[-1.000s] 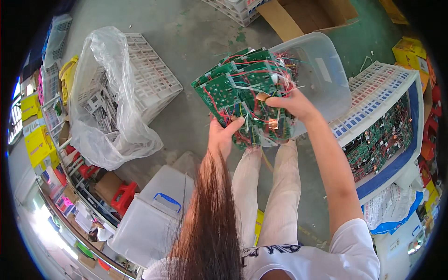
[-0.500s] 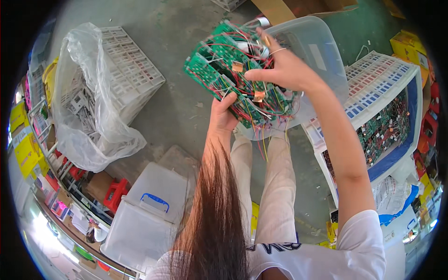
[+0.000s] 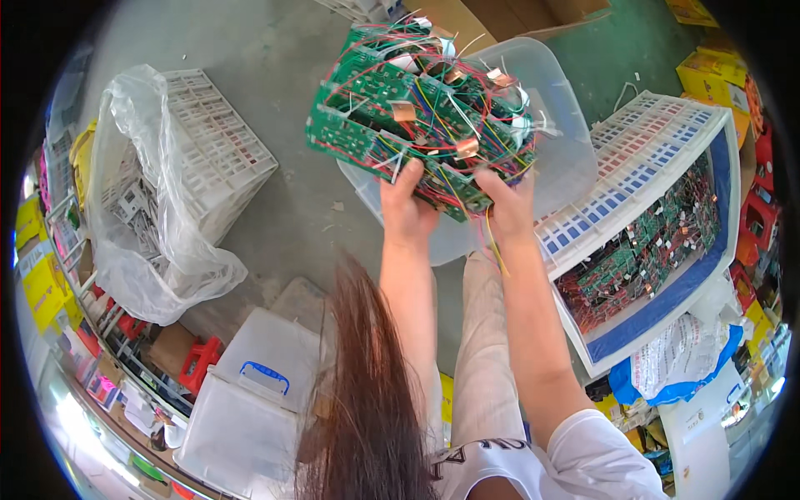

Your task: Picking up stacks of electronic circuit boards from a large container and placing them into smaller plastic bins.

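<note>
Both arms are raised higher than half a second ago, and the bundle of green circuit boards (image 3: 417, 117) now sits up over the clear plastic tub (image 3: 558, 125) on the concrete floor. The left hand (image 3: 406, 208) props the bundle from beneath, fingers clamped on its lower edge; the right hand (image 3: 508, 208) grips the right underside the same way. The boards are stacked unevenly, tangled in red, yellow and blue wires, with copper coils showing. At right, a blue-lined white crate (image 3: 667, 150) holds more boards.
</note>
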Action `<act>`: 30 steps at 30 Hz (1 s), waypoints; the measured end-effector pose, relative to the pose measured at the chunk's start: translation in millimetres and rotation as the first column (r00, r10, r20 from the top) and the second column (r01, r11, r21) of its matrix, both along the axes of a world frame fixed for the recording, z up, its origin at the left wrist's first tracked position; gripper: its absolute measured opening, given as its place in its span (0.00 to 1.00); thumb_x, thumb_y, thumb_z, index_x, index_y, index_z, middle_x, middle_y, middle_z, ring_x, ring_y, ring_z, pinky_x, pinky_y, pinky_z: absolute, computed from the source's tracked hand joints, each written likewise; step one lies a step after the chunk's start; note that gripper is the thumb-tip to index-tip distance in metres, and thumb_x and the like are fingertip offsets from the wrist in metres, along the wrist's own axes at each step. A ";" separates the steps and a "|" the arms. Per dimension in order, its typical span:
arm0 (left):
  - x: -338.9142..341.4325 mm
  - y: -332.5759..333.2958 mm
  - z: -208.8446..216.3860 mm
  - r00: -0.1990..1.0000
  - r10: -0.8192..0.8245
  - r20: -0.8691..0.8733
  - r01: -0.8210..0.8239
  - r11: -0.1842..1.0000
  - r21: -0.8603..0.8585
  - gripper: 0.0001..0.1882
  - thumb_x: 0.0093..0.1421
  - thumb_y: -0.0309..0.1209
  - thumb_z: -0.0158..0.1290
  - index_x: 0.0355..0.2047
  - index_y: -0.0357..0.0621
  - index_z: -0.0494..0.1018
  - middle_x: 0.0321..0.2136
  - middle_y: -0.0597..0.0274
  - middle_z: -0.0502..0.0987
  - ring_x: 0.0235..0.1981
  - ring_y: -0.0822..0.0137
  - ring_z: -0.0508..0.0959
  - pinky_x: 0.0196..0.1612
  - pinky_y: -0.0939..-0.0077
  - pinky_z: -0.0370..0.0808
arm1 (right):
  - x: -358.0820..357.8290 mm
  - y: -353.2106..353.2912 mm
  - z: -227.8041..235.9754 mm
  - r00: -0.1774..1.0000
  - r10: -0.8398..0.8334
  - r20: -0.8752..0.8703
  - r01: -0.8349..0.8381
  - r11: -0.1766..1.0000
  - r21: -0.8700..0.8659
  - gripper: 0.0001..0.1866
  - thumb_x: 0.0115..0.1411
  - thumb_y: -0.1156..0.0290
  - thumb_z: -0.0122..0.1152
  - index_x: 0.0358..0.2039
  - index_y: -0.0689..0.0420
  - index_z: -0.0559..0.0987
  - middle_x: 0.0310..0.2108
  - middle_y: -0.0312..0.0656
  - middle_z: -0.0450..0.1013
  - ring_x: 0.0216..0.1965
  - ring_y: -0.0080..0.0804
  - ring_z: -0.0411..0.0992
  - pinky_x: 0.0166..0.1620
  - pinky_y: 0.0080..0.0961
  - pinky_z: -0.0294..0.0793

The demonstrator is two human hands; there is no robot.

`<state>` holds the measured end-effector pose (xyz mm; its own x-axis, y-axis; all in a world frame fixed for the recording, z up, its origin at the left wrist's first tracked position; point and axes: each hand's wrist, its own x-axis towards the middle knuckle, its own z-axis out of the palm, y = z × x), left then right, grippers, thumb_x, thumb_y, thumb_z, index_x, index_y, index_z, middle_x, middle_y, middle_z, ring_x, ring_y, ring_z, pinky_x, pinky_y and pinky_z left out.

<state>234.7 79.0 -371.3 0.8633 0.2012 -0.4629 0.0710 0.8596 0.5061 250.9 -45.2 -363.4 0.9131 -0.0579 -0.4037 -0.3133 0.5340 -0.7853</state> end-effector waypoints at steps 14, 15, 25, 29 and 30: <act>-20.5 7.3 36.4 0.978 -0.182 -0.104 0.203 0.946 0.251 0.26 0.61 0.32 0.54 0.58 0.41 0.61 0.52 0.57 0.70 0.50 0.60 0.73 0.50 0.56 0.73 | 35.7 -9.7 9.9 0.993 0.021 -0.118 0.010 0.966 0.257 0.19 0.53 0.78 0.62 0.47 0.62 0.74 0.40 0.43 0.76 0.39 0.30 0.76 0.42 0.28 0.78; -30.7 13.4 44.4 0.962 -0.235 -0.138 0.262 0.937 0.232 0.26 0.61 0.32 0.54 0.58 0.41 0.60 0.52 0.57 0.69 0.51 0.59 0.73 0.50 0.55 0.73 | 34.7 -10.0 8.8 0.989 0.040 -0.143 0.002 0.960 0.281 0.18 0.53 0.78 0.62 0.46 0.62 0.74 0.40 0.43 0.76 0.38 0.30 0.76 0.41 0.28 0.78; -54.7 155.3 29.3 0.929 -0.057 -0.366 0.166 0.948 0.273 0.40 0.59 0.44 0.55 0.65 0.40 0.51 0.59 0.53 0.64 0.57 0.62 0.68 0.54 0.66 0.69 | 19.4 -38.5 -48.7 0.899 0.354 -0.260 -0.281 0.918 0.280 0.20 0.52 0.74 0.65 0.46 0.62 0.75 0.39 0.40 0.76 0.36 0.28 0.76 0.43 0.27 0.77; -23.2 135.0 -0.1 0.882 -0.353 -0.311 0.397 0.914 0.089 0.38 0.59 0.41 0.55 0.64 0.40 0.51 0.56 0.55 0.66 0.56 0.63 0.68 0.55 0.68 0.68 | 25.3 -41.4 -67.6 0.826 0.484 -0.289 -0.437 0.874 0.213 0.19 0.51 0.76 0.65 0.45 0.62 0.75 0.38 0.41 0.77 0.36 0.27 0.76 0.42 0.26 0.76; -18.8 128.2 -2.7 0.859 -0.389 -0.332 0.463 0.867 0.182 0.37 0.59 0.40 0.55 0.63 0.39 0.52 0.55 0.55 0.66 0.55 0.63 0.68 0.55 0.68 0.68 | 30.0 -42.6 -72.6 0.823 0.475 -0.312 -0.432 0.880 0.200 0.19 0.51 0.77 0.65 0.44 0.63 0.75 0.38 0.41 0.77 0.36 0.27 0.76 0.42 0.25 0.76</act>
